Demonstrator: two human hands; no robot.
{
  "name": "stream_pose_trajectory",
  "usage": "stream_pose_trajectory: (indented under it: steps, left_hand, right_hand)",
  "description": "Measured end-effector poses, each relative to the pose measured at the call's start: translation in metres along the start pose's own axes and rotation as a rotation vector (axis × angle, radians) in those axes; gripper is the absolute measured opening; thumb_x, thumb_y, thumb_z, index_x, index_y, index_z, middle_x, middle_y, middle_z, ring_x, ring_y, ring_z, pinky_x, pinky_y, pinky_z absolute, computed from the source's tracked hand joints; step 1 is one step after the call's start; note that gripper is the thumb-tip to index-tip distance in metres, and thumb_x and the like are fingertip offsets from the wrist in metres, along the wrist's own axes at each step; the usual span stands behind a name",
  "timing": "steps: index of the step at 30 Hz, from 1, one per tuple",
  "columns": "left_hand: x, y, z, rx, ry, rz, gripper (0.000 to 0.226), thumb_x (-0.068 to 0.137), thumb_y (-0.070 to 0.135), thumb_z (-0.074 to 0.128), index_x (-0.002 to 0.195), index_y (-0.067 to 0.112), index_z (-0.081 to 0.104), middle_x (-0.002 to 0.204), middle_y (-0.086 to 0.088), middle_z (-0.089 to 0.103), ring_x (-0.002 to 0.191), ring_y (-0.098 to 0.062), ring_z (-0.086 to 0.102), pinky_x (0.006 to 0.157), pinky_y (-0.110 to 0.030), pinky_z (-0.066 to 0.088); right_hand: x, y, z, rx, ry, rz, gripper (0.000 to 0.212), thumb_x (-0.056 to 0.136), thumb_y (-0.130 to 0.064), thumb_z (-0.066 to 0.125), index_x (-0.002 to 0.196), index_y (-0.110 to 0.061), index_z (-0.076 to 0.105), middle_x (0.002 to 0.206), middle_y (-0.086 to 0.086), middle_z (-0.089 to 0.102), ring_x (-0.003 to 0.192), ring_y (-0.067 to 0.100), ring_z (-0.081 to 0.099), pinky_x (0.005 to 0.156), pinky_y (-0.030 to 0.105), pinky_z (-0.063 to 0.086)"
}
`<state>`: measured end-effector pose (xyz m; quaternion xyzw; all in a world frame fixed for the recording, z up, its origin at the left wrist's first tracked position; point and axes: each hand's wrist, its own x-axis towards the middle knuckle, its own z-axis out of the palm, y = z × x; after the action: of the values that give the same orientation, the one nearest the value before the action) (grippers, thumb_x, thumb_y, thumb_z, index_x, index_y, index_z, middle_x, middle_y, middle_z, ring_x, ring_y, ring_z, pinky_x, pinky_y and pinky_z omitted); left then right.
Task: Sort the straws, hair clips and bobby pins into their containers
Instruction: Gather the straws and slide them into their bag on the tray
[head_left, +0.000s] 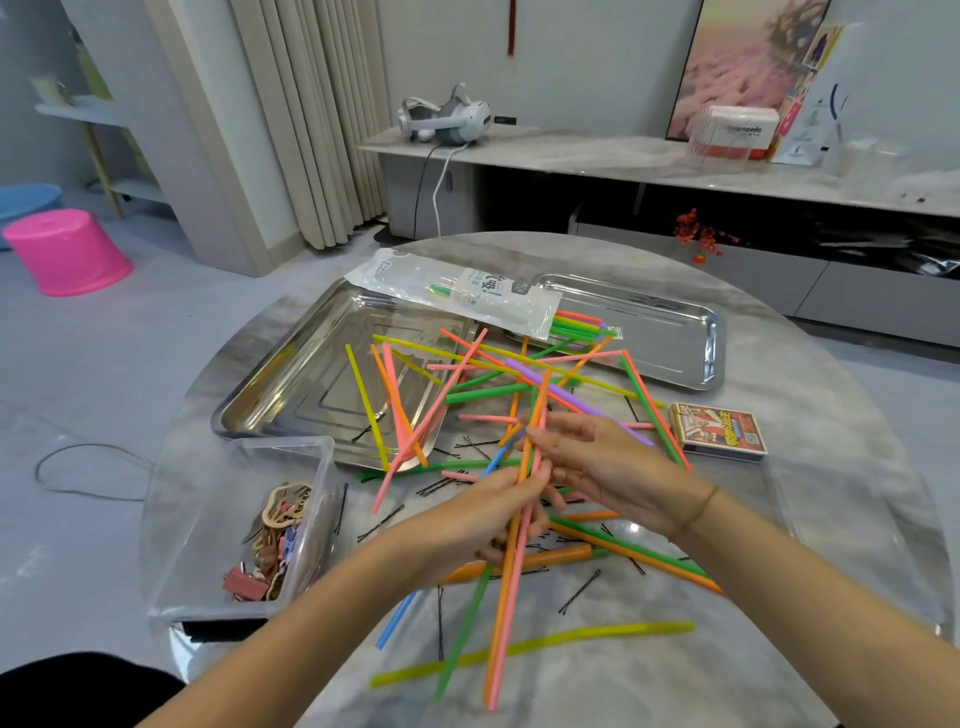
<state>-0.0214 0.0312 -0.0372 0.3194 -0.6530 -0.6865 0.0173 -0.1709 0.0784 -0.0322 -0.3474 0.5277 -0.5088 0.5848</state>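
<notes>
My left hand (485, 512) grips a bundle of several straws (506, 597) in orange, pink, green and blue, held upright over the table's middle. My right hand (597, 467) reaches in from the right and its fingertips pinch the same bundle higher up. Many loose coloured straws (467, 374) lie crossed over the table and the left steel tray (291, 395). Black bobby pins (579, 592) are scattered on the tabletop. A clear plastic box (228, 519) at the left holds several hair clips (275, 540). A plastic straw bag (457, 291) lies across both trays with straws sticking out.
A second steel tray (675, 338) sits at the back right. A small printed card box (719, 431) lies right of the straws. Another clear container (852, 519) stands at the right edge. The round marble table (571, 675) has a long yellow-green straw (530, 649) near its front.
</notes>
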Motion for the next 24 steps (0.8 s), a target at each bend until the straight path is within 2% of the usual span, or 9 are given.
stream_pose_trajectory:
  steps: [3,7,11,13,15,18,20,24]
  left_hand:
    - [0.0001,-0.0004,0.0009,-0.033,-0.046,0.0,0.035,0.099,0.044,0.033,0.099,0.016,0.054,0.059,0.008,0.043,0.043,-0.005,0.024,0.037,-0.013,0.02]
    - [-0.0007,-0.0009,0.0002,-0.155,-0.11,-0.052,0.029,0.1,0.038,0.036,0.099,0.014,0.054,0.057,0.007,0.042,0.045,-0.005,0.023,0.035,-0.013,0.018]
    - [-0.0003,0.0002,0.003,-0.256,-0.147,-0.071,0.027,0.1,0.03,0.038,0.1,0.011,0.057,0.058,0.004,0.042,0.049,-0.004,0.034,0.037,-0.012,0.025]
    - [-0.0005,0.0006,0.0042,-0.294,-0.144,-0.069,0.026,0.101,0.023,0.036,0.103,0.008,0.057,0.062,0.001,0.041,0.049,-0.002,0.042,0.044,-0.012,0.033]
    - [-0.0011,0.0002,0.0035,-0.356,-0.167,-0.095,0.025,0.101,0.019,0.036,0.103,0.007,0.058,0.061,0.001,0.042,0.053,-0.004,0.046,0.053,-0.014,0.04]
    - [-0.003,0.0008,0.0011,-0.488,-0.194,-0.149,0.022,0.101,0.017,0.038,0.099,0.006,0.057,0.056,0.003,0.042,0.058,-0.013,0.054,0.06,-0.023,0.049]
    - [-0.0036,0.0018,0.0016,-0.556,-0.192,-0.163,0.022,0.101,0.015,0.036,0.097,0.004,0.055,0.055,0.002,0.039,0.052,-0.011,0.05,0.052,-0.02,0.047]
    - [-0.0003,0.0015,0.0027,-0.586,-0.15,-0.091,0.021,0.102,0.017,0.035,0.094,0.004,0.051,0.053,0.005,0.036,0.044,-0.004,0.031,0.04,-0.013,0.028]
  right_hand:
    - [0.0024,-0.0005,0.0007,0.05,0.072,-0.039,0.033,0.09,-0.011,0.058,0.122,-0.013,0.052,0.083,0.008,0.07,0.058,0.011,0.051,0.054,0.017,0.045]
    - [0.0034,0.0018,0.0019,0.04,0.102,-0.058,0.06,0.092,-0.005,0.056,0.135,-0.037,0.029,0.082,0.01,0.071,0.052,0.012,0.054,0.047,0.019,0.045]
    - [0.002,0.0031,0.0011,-0.049,0.066,-0.056,0.072,0.09,0.0,0.056,0.136,-0.047,0.026,0.074,0.012,0.063,0.05,0.012,0.054,0.047,0.022,0.044]
    - [0.002,0.0037,0.0017,-0.091,0.065,-0.036,0.07,0.09,0.0,0.057,0.134,-0.044,0.026,0.063,0.005,0.061,0.047,0.01,0.052,0.045,0.022,0.041]
    - [0.0031,0.005,0.001,-0.087,0.088,-0.011,0.065,0.088,0.0,0.059,0.133,-0.035,0.027,0.065,0.003,0.065,0.048,0.011,0.055,0.046,0.022,0.043]
    - [0.0023,0.0042,-0.0001,-0.086,0.066,0.039,0.05,0.086,0.0,0.063,0.129,-0.015,0.042,0.065,0.002,0.064,0.047,0.009,0.055,0.044,0.018,0.042]
    - [0.0016,0.0031,-0.0016,-0.079,0.056,0.058,0.036,0.084,0.0,0.064,0.118,-0.009,0.052,0.062,0.001,0.065,0.044,0.007,0.053,0.042,0.016,0.041]
    - [0.0015,0.0015,-0.0059,-0.068,0.005,0.053,0.025,0.077,-0.009,0.07,0.101,-0.004,0.064,0.06,0.006,0.062,0.043,0.011,0.051,0.043,0.016,0.042]
